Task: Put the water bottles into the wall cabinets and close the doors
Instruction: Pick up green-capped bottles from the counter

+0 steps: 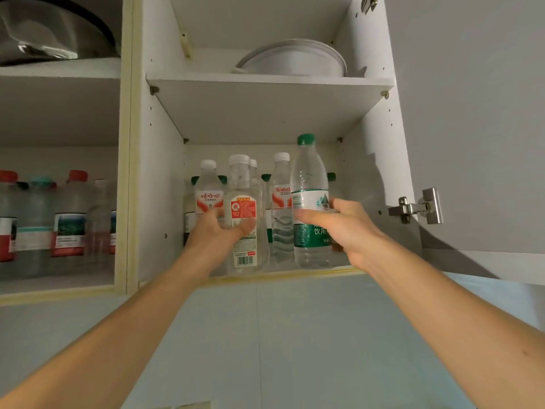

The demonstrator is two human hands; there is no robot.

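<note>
Cabinets fill the upper view: the right-hand wall cabinet [165,160] stands open, its grey door [472,119] swung out to the right on a metal hinge [418,206]. A second open compartment [59,178] lies to the left, its lower shelf lined with red-capped and teal-capped bottles [69,214] that look blurred. Above them a dark pan [56,31] sits on the upper shelf. In the right cabinet a white round dish [295,59] rests on the upper shelf [265,81].

Both forearms reach up to the lower shelf of the right cabinet, which is crowded with upright water bottles. The right hand [345,228] wraps around the green-capped bottle [309,184] at its label, thumb across the front, and the bottle stands at the front right of the shelf. The left hand [218,234] curls around the square clear bottle [243,214] with the red label, fingers behind and thumb in front; it stands at the shelf's front edge. Behind them stand white-capped bottles [208,187] with red-and-white labels, and green caps show in the back row.
</note>
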